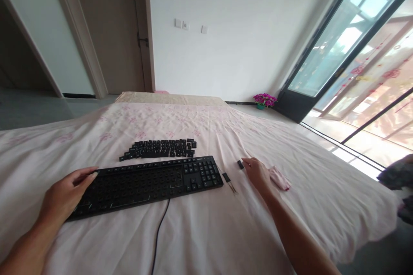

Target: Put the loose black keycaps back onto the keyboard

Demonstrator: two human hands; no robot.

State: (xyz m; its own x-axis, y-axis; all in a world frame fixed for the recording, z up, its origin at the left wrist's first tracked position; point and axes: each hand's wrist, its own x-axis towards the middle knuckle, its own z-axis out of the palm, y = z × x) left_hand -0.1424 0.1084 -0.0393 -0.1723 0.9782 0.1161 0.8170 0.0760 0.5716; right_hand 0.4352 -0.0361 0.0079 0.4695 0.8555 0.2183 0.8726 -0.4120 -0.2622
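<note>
A black keyboard (142, 187) lies slightly slanted on the bedsheet. Its main section has no keycaps, while the number pad at the right still has them. My left hand (66, 191) grips the keyboard's left end, thumb on top. Out to the right, the fingertips of my right hand (256, 174) are closed at a small black piece (240, 164) whose kind I cannot make out. Between that hand and the keyboard lies a small black-handled tool with thin wire prongs (226, 177). Loose black keycaps (161, 148) are laid out in rows behind the keyboard.
A crumpled pink cloth (279, 178) rests just right of my right hand. The keyboard's cable (159, 227) runs toward me over the pale flowered bedsheet (200, 232). Dark fabric (396, 174) shows at the right edge. Purple flowers in a pot (264, 100) stand by the far wall.
</note>
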